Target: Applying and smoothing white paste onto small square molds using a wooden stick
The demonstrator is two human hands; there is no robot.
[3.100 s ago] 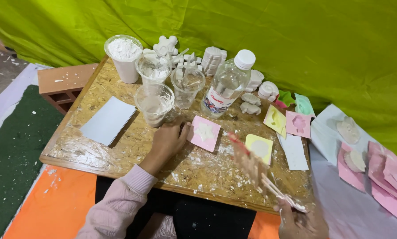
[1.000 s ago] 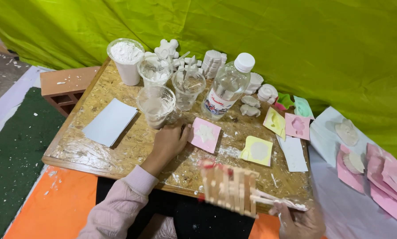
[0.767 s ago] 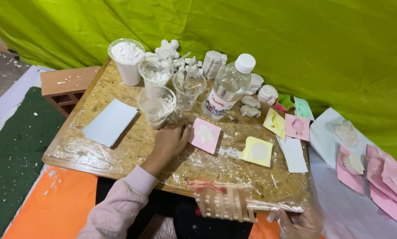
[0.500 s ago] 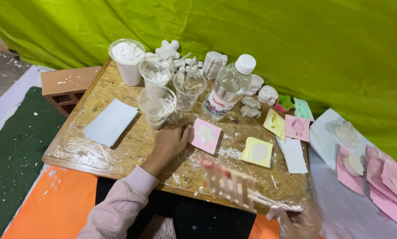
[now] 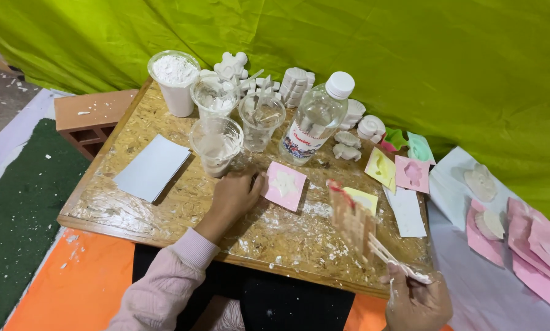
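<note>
green fabric backdrop (image 5: 410, 67) – largest item, hangs behind and around the work area.
chipboard table (image 5: 134, 208) – low, dusted w/ white powder and shiny patches; holds everything below.
red brick (image 5: 88, 119) – hollow, off the table's far left corner.
white card (image 5: 152, 167) – flat on the table's left part, apart from the cups.
clear plastic bottle (image 5: 315, 119) – upright, white cap, centre back.
white cup of powder (image 5: 175, 83) – full, back left; three clear cups just beside it, the nearest one (image 5: 216, 144) w/ pale residue.
white plaster casts (image 5: 296, 86) – cluster along the back edge, more by the bottle's right.
pink square mold (image 5: 285, 185) – flat on the table in front of the bottle, white star-like cast in it. yellow mold (image 5: 362, 199) lies to its right, partly behind the sticks.
left hand (image 5: 233, 197) – palm down on the table, fingers loosely together, fingertips touching the pink mold's left edge; not gripping anything.
right hand (image 5: 417, 301) – low at the table's near right edge, fingers pinched on a bundle of wooden craft sticks (image 5: 354, 220), motion-blurred, raised over the table near the yellow mold.
handling note (judgement) – the left hand should keep the pink mold pinned flat; sticks best brought in slow and low, well clear of bottle and cups, so nothing tips.
</note>
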